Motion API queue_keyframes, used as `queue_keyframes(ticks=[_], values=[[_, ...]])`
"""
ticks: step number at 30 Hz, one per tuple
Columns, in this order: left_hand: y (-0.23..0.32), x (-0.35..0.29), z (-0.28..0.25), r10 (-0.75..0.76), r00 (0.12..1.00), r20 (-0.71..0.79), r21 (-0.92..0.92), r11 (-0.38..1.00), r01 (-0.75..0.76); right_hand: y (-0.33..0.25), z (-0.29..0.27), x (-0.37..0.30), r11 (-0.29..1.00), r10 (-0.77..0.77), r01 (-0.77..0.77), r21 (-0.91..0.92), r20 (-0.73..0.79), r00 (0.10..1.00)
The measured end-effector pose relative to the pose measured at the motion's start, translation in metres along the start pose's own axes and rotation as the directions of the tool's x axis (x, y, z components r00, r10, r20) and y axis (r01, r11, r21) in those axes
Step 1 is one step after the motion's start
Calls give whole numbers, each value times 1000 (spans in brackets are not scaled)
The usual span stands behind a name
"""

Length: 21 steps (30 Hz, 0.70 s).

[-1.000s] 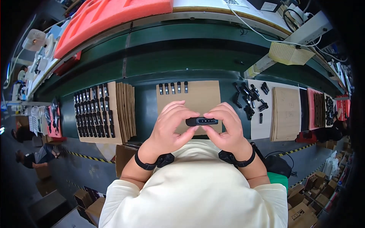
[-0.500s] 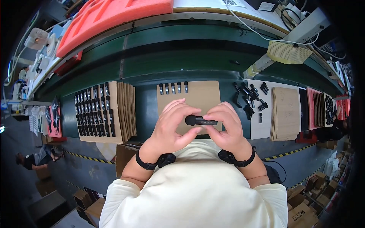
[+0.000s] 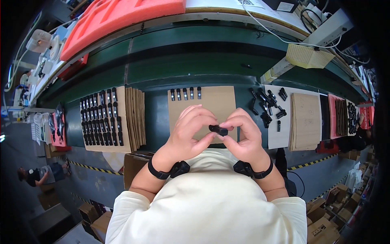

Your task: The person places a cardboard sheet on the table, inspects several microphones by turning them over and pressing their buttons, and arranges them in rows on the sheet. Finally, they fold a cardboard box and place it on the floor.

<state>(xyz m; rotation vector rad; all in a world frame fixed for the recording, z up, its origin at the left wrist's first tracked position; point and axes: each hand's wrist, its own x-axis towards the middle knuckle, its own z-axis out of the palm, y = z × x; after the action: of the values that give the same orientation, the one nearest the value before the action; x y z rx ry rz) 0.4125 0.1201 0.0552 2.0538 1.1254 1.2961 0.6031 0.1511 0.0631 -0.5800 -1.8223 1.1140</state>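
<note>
Small black part (image 3: 218, 130) sits pinched between the fingertips of both hands, left hand (image 3: 191, 132) and right hand (image 3: 243, 136), raised close over the tabletop's near edge, above a cardboard sheet (image 3: 203, 106) whose far edge carries a short row of like parts (image 3: 185, 93).

A green conveyor belt (image 3: 195, 61) runs across the top. On the bench, a cardboard sheet (image 3: 109, 120) at left carries rows of small black parts, a stack of cardboard (image 3: 304, 122) lies at right, and loose black parts (image 3: 268, 105) lie on a white sheet. Red foam (image 3: 122, 18) sits beyond the belt.
</note>
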Motion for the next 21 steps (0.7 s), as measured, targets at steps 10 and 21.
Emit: queue_keyframes(ticks=[10,21], values=[[-8,-13,-14,-246,965,96,-210,942,261,15,6,7,919,-236,230,-321,19,971],[-22,-13,3,-477,869,132,-379,786,489,41,9,12,923,-200,223,-312,105,974]])
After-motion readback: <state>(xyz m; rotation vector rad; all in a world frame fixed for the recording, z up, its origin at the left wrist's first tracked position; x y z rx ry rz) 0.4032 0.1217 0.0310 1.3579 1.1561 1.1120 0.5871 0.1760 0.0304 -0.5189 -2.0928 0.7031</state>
